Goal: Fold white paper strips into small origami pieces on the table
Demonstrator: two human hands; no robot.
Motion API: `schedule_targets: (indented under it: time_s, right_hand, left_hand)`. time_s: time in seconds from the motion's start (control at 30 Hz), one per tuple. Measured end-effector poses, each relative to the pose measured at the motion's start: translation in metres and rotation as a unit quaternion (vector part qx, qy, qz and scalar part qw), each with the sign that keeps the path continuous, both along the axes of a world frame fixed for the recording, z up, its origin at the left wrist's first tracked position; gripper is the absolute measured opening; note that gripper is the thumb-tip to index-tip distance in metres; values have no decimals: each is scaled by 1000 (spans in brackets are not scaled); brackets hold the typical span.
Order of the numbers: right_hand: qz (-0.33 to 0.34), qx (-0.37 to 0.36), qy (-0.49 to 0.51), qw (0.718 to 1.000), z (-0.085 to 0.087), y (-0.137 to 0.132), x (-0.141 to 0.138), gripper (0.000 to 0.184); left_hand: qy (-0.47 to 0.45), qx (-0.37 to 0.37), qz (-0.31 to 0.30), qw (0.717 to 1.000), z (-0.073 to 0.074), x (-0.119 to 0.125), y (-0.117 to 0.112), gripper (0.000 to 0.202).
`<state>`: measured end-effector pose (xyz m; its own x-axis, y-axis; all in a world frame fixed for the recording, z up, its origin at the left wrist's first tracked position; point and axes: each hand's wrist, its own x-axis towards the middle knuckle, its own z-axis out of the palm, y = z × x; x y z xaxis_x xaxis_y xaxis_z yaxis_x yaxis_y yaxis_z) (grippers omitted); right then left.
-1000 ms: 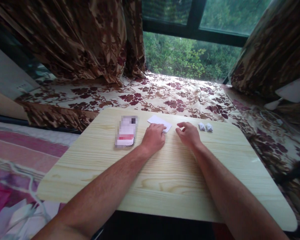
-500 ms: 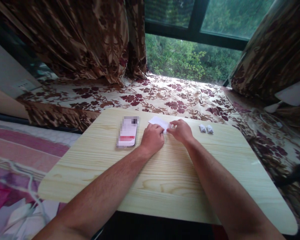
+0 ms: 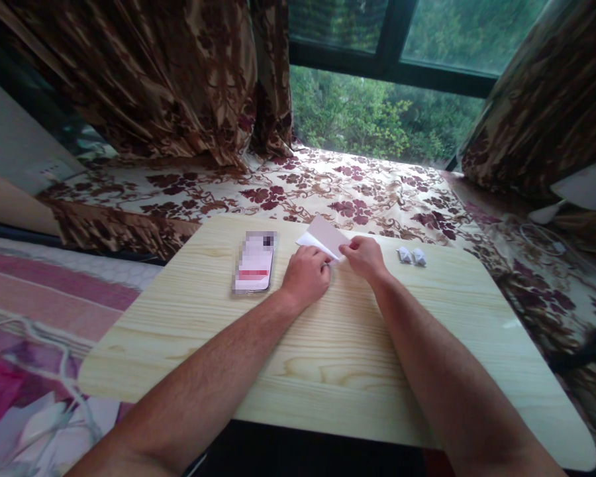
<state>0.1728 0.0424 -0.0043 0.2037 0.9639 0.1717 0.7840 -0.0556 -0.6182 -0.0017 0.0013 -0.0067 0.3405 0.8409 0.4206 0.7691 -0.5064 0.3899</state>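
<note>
A sheet of paper [image 3: 324,233] is near the far edge of the wooden table [image 3: 179,324], with one flap raised and shaded and a bright white part beneath it. My left hand [image 3: 305,277] rests on its near left side, fingers curled and pressed against it. Thumb and fingers of my right hand [image 3: 365,257] pinch the right corner of the raised flap. To the right of that hand sit two small folded white paper pieces [image 3: 411,256], side by side. My left fingertips are partly hidden.
A phone [image 3: 253,263], partly pixelated, lies left of my left hand. Beyond the table is a ledge with floral cloth [image 3: 298,189], below a window and curtains [image 3: 179,79]. White cables [image 3: 62,358] lie on the bedding at lower left. A white lamp [image 3: 583,189] stands at right.
My right hand has closed on the paper's corner and lifted a flap, which now stands up and shows its shaded side. My left hand has barely moved.
</note>
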Motion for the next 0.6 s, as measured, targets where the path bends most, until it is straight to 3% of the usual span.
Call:
schedule_targets:
  time_s: [0.17,0.43,0.53,0.6]
  right_hand:
    - [-55,29,105,992,-3,3,14,27]
    - [-60,20,223,973,5,-24,15,22]
    - [-46,10,293,955,13,-41,14,17]
    - [-41,14,334,942,17,-49,16,14]
  left_hand:
    - [25,2,-48,999,4,2,-4,23]
    - [40,-7,44,998,5,-3,-2,20]
    - [-7,-11,44,999,6,-3,-1,22]
    - [-86,-16,38,995,7,0,-1,25]
